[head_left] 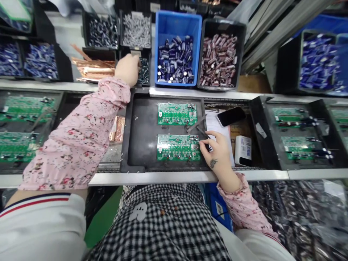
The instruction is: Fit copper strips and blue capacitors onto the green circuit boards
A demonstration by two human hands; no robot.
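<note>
My left hand (128, 69) reaches to a small black bin of dark cylindrical capacitors (144, 71); its fingers bend downward and their tips are hidden. At the right end of the lower green circuit board (175, 148), my right hand (216, 152) has thumb and forefinger curled close together. Whatever lies between them is too small to make out. A second green circuit board (176, 114) lies above the first in the same black tray (143, 134). Small components stand along both boards, and a grey strip (196, 124) slants near their right ends.
Behind the tray stand a blue bin (178, 21) of blue capacitors and a black bin (241, 40) of brown ones. Right of the tray lie a phone (231, 116), papers (214, 125) and a white box (243, 149). More trays with boards (296, 148) flank mine on the rail.
</note>
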